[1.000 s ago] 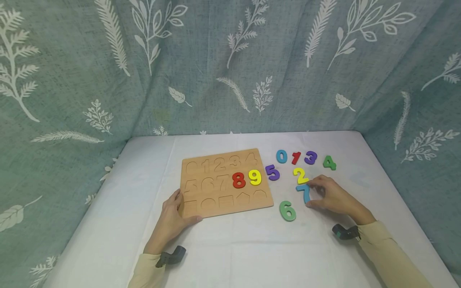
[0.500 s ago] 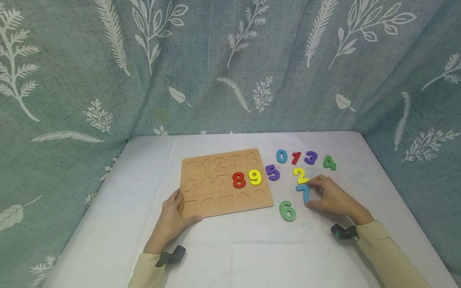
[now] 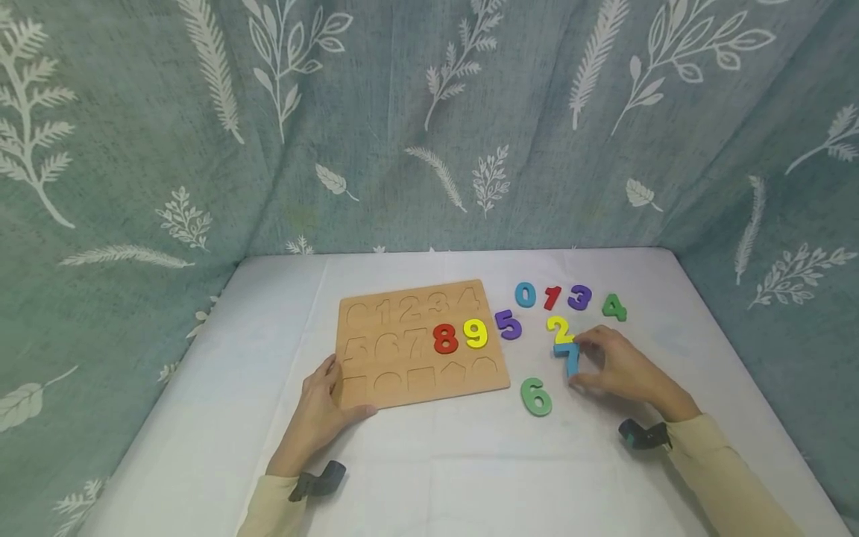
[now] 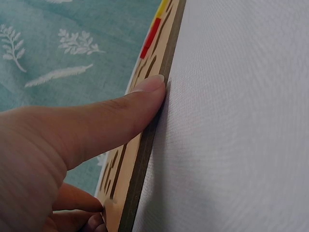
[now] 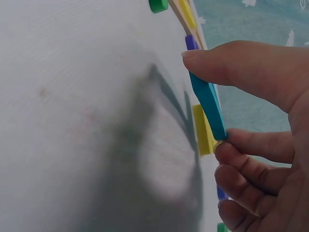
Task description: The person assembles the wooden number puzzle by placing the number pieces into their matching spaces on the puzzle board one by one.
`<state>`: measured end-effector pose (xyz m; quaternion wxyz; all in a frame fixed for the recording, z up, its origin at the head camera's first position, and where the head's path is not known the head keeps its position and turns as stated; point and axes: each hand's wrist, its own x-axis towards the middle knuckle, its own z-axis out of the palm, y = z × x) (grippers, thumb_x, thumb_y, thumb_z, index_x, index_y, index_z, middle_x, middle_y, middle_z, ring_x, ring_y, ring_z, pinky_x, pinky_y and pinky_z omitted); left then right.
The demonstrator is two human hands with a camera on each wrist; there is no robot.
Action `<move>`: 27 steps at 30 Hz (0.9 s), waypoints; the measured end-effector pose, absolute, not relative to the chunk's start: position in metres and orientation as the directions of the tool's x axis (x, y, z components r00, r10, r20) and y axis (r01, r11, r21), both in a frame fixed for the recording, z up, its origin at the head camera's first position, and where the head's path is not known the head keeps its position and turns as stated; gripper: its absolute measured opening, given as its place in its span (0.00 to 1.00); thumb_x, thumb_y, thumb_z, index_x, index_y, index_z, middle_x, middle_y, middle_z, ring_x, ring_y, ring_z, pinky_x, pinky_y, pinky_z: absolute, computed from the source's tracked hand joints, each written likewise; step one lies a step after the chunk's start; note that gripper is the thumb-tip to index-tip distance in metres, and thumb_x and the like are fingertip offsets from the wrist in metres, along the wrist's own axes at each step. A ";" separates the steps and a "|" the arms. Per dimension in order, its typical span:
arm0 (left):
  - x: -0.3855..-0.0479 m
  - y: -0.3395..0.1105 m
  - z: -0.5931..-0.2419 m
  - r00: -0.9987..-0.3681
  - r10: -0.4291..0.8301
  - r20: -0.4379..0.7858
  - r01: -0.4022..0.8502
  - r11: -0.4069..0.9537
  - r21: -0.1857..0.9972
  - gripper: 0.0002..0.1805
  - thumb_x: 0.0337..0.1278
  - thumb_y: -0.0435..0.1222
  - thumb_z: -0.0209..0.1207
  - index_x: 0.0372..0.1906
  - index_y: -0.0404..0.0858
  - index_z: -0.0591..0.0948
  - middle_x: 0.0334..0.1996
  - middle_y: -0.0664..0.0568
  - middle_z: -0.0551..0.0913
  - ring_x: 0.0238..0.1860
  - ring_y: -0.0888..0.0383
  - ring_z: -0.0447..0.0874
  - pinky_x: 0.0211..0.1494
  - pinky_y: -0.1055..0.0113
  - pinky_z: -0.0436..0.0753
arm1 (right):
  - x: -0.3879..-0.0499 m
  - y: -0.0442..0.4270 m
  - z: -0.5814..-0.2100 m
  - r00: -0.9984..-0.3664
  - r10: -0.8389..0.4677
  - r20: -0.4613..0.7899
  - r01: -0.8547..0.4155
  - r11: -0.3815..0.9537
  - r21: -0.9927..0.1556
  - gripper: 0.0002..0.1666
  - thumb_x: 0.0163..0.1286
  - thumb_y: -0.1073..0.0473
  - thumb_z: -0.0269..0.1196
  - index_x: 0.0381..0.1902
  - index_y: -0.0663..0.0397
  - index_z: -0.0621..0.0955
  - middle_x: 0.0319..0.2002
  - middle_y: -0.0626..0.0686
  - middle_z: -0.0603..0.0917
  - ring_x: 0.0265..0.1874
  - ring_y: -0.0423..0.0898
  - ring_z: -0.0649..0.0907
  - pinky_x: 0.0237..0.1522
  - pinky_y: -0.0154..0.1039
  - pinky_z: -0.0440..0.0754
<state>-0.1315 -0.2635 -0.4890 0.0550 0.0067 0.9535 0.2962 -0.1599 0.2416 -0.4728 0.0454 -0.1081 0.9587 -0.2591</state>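
Note:
A wooden number puzzle board (image 3: 403, 325) lies on the white cloth, with a red 8 (image 3: 445, 339) and a yellow 9 (image 3: 475, 333) on its middle row. My left hand (image 3: 317, 419) holds the board's near left corner, thumb along the front edge and fingers at the left side. Between thumb and fingertips, my right hand (image 3: 624, 367) pinches a blue number 7 (image 3: 573, 361) by its two ends. In the right wrist view the blue piece (image 5: 207, 104) is raised above the cloth, its shadow below. Just beyond it lies a yellow 2 (image 3: 560, 330).
Right of the board lie a green 6 (image 3: 536, 397), a purple 5 (image 3: 508, 325), a blue 0 (image 3: 526, 294), a red 1 (image 3: 552, 297), a purple 3 (image 3: 579, 297) and a green 4 (image 3: 614, 307). A patterned curtain (image 3: 376, 186) hangs behind the table.
The blue 7, flat on the cloth earlier, now looks slightly raised and tilted in my right hand's pinch. My left hand and the board stay in place; the head view has shifted slightly.

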 end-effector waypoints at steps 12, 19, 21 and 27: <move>-0.133 -0.264 -0.490 -0.995 0.044 -0.093 -0.017 0.823 0.567 0.68 0.44 0.58 0.78 0.79 0.25 0.55 0.83 0.34 0.48 0.81 0.31 0.48 0.81 0.36 0.60 | -0.169 0.234 -0.457 -0.970 -0.242 -0.022 -0.194 0.824 -0.533 0.38 0.58 0.49 0.78 0.62 0.60 0.80 0.59 0.62 0.81 0.58 0.60 0.79 0.56 0.60 0.85; -0.133 -0.264 -0.490 -0.996 0.047 -0.081 -0.007 0.825 0.565 0.68 0.44 0.58 0.78 0.79 0.23 0.55 0.83 0.32 0.49 0.81 0.30 0.49 0.80 0.35 0.60 | -0.179 0.217 -0.440 -0.967 -0.253 -0.023 -0.198 0.808 -0.555 0.38 0.58 0.50 0.77 0.63 0.60 0.79 0.60 0.62 0.80 0.59 0.60 0.79 0.57 0.60 0.84; -0.133 -0.264 -0.490 -0.996 0.050 -0.074 -0.001 0.824 0.567 0.68 0.44 0.58 0.78 0.79 0.23 0.55 0.82 0.32 0.49 0.80 0.30 0.50 0.80 0.35 0.61 | -0.181 0.210 -0.435 -0.965 -0.261 -0.023 -0.202 0.799 -0.566 0.38 0.58 0.50 0.77 0.64 0.60 0.79 0.60 0.62 0.81 0.60 0.61 0.78 0.57 0.60 0.84; -0.133 -0.264 -0.492 -0.996 0.059 -0.066 0.011 0.820 0.573 0.68 0.44 0.57 0.78 0.79 0.23 0.55 0.82 0.32 0.50 0.80 0.30 0.50 0.80 0.36 0.61 | -0.190 0.189 -0.427 -0.956 -0.294 0.002 -0.240 0.777 -0.581 0.38 0.58 0.50 0.77 0.64 0.58 0.79 0.59 0.61 0.82 0.60 0.60 0.79 0.56 0.58 0.84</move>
